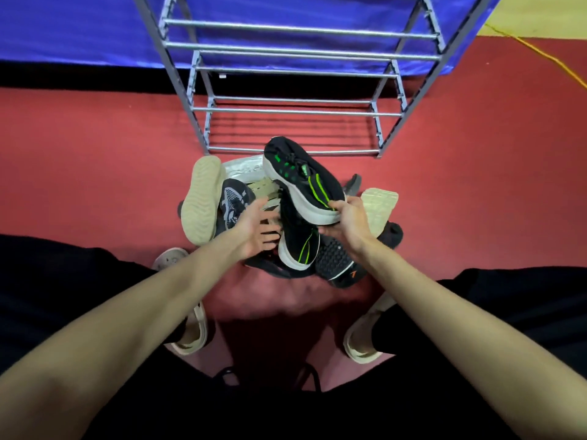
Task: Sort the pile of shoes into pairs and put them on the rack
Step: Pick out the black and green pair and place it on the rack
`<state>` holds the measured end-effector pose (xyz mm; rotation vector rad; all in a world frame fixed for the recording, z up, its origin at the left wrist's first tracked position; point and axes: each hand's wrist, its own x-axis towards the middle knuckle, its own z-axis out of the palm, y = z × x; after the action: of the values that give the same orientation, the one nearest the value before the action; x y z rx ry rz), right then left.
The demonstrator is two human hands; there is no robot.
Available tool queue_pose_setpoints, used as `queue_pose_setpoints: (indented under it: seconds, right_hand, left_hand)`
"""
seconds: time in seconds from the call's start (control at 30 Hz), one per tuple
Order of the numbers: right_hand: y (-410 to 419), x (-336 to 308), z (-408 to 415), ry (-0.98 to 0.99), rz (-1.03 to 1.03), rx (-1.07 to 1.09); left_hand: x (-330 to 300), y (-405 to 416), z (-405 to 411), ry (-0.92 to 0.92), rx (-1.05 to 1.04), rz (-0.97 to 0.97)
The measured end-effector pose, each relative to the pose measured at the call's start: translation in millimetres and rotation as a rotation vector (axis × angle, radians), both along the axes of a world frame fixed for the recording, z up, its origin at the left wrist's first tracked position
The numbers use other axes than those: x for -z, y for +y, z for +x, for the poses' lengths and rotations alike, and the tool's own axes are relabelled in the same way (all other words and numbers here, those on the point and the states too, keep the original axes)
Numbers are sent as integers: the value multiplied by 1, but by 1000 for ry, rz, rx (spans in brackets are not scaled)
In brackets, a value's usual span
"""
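Head view: right hand (346,217) grips the light black-green shoe (301,179) by its stiff heel; left hand (257,230) hangs spread, probably empty, beside it.

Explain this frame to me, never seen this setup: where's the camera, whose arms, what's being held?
There is no robot here. One wide-angle camera sits on a person's head, looking forward and down, so the two bare arms are their own. They crouch on a red floor before a grey metal shoe rack whose visible rails hold nothing. A jumbled pile of shoes lies between them and the rack. The right hand grips a black sneaker with green stripes and a white sole, lifted above the pile. The left hand, fingers spread, reaches toward what looks like its matching black and green sneaker in the pile.
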<state>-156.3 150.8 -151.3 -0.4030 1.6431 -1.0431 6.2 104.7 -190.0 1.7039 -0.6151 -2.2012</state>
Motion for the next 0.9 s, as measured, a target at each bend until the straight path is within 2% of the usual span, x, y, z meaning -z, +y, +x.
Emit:
queue_pose_setpoints:
  seconds: [0.13,0.23,0.3,0.4,0.47,0.53,0.63,0.7,0.8,0.9]
  right_hand:
    - [-7,1,42,-113,-28,-99]
    - [-7,8,56,-175,-4,-159]
    - [-6,15,55,-60,-16,-278]
    - [-5,32,43,275,-72,-370]
    - [-2,47,35,530,-27,-384]
    - [1,63,33,698,121,-440]
    - [6,80,47,619,348,-481]
    - [6,92,58,540,418,-469]
    - [7,105,67,567,455,-459]
    - [5,104,64,660,403,-438]
  left_hand:
    - [-14,-6,12,131,-16,-82]
    - [-18,-3,16,121,-85,-187]
    - [-15,-3,24,96,-178,-211]
    - [-9,-6,41,18,-233,-215]
    - [-5,-8,53,-34,-220,-209]
    - [-1,-7,61,-27,-214,-175]
    - [1,-6,68,-22,-222,-147]
    - [2,-5,68,-45,-219,-146]
    - [0,-2,66,-65,-177,-148]
    - [-2,-3,64,-56,-150,-151]
